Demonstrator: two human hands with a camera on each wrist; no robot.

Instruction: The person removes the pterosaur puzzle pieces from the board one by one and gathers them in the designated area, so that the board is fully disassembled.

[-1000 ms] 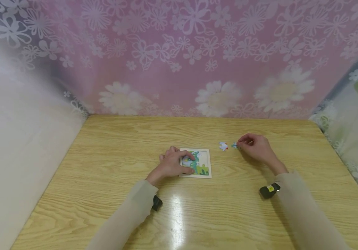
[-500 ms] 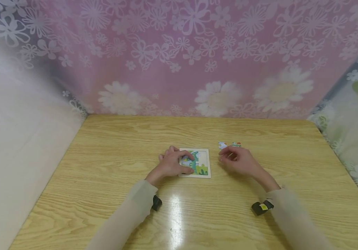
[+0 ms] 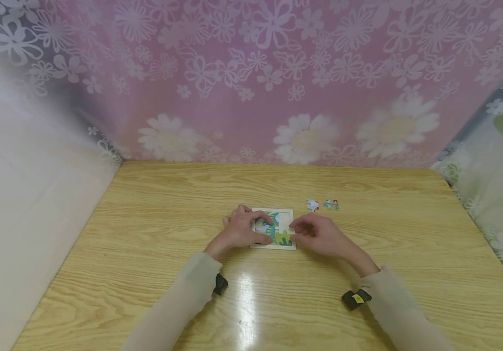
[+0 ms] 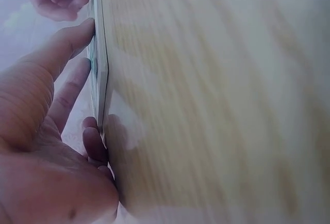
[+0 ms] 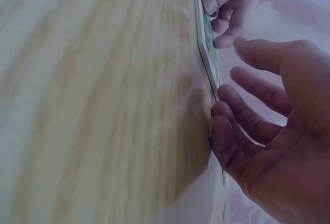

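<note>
A small square puzzle board (image 3: 294, 224) with a pale frame lies on the table. Green and blue pieces fill its left and lower parts, while bare tray shows at its upper right. My left hand (image 3: 243, 230) rests on the board's left side, thumb and index finger pressing its face and other fingers beside its left edge. My right hand (image 3: 321, 236) is at the board's right edge, its thumb and index finger apart with nothing seen between them. In the right wrist view, lower fingers (image 5: 240, 110) touch or nearly touch the board's edge.
Two loose jigsaw pieces lie beyond my right hand: a pale one with red (image 3: 312, 204) and a green-and-white one (image 3: 331, 204). The wooden table (image 3: 168, 195) ends at a pink flowered cloth (image 3: 242, 97).
My right hand has let go of the green-and-white piece and moved left and nearer to the board's right edge. The left hand has stayed in place.
</note>
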